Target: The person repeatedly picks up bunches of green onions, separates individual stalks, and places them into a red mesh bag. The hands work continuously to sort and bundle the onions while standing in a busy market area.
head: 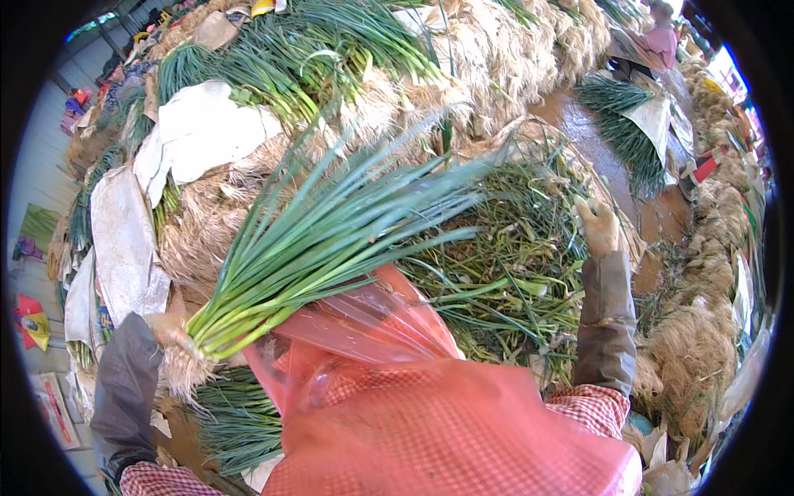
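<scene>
A bunch of green onions (267,291) is held near its white roots by my left hand (169,330). Its long leaves fan up and to the right, blurred towards the tips. My right hand (598,226) is raised at the right, its fingers partly curled and apart with nothing between them. Below and left of that hand lies a heap of loose onion leaves and trimmings (515,273). A translucent red plastic apron (409,421) covers my front and lap, its upper part lying under the bunch.
Stacked onion bundles with pale roots (496,62) rise ahead. White sacks (211,130) cover some at the left. More green onions (239,415) lie low beside my apron. Another person (657,43) is at the far right, beyond a wet floor (595,149). Root bundles (688,347) line the right.
</scene>
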A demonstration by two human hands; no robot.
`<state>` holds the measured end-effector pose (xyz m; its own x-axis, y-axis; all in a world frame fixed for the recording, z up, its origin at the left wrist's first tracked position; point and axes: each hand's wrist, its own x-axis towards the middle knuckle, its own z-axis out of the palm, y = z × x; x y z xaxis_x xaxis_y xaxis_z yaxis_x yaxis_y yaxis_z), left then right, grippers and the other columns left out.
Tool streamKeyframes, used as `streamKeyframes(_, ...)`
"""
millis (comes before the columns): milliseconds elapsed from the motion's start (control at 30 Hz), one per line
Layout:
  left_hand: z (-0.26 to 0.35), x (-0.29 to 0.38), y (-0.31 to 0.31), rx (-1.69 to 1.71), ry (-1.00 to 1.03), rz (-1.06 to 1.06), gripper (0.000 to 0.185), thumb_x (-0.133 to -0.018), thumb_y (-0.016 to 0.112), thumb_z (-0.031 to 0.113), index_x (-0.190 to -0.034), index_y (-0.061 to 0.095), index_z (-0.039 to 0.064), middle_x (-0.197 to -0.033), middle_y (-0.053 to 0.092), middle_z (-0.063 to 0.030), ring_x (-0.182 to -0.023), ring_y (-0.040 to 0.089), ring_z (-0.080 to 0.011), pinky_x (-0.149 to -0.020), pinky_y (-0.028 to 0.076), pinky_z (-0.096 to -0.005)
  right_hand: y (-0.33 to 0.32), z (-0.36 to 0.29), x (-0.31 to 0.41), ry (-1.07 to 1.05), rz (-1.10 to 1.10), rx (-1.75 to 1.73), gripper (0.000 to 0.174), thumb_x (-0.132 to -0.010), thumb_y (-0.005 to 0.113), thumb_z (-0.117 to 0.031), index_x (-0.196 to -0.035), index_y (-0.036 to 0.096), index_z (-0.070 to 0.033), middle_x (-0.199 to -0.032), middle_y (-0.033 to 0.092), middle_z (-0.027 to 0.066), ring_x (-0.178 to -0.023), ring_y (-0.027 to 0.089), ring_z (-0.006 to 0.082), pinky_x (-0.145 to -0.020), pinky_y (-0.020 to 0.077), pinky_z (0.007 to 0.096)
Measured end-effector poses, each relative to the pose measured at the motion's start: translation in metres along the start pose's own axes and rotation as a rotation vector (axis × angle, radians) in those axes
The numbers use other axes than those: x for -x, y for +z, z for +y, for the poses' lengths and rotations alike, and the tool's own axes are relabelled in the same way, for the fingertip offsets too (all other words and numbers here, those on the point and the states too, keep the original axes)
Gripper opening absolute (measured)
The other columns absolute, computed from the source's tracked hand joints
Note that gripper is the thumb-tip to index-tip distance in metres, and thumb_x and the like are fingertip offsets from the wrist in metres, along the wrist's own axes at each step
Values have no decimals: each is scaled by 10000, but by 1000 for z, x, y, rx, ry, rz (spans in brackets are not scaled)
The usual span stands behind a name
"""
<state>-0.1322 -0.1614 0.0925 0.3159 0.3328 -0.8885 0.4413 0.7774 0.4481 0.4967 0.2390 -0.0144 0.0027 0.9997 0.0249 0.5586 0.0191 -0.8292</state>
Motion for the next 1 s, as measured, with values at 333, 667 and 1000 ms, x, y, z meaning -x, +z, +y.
streamKeyframes(333,-34,-11,41,107,77,-6,521,-734,798,149,-1207,606,43,-1036,696,-72,-953,618,-150,-844,495,-330,78,-48,60,-59,-576,-351,203,-923,579,-45,-1095,676,2,-893,652,45,-682,564,82,-560,481,225)
streamKeyframes(667,-40,-12,50,113,136,31,524,-739,796,151,-1213,602,41,-1046,693,-72,-960,617,-150,-849,494,-330,245,-144,87,-971,-526,78,371,-870,636,-334,-1120,656,-60,-1029,640,171,-963,616,339,-830,504,415)
streamKeyframes(1000,-85,-21,68,172,191,51,528,-743,795,152,-1220,598,40,-1055,690,-73,-967,615,-150,-854,493,-330,241,-176,126,-958,-751,16,240,-812,695,-231,-1007,690,-90,-956,589,138,-947,588,316,-817,490,404)
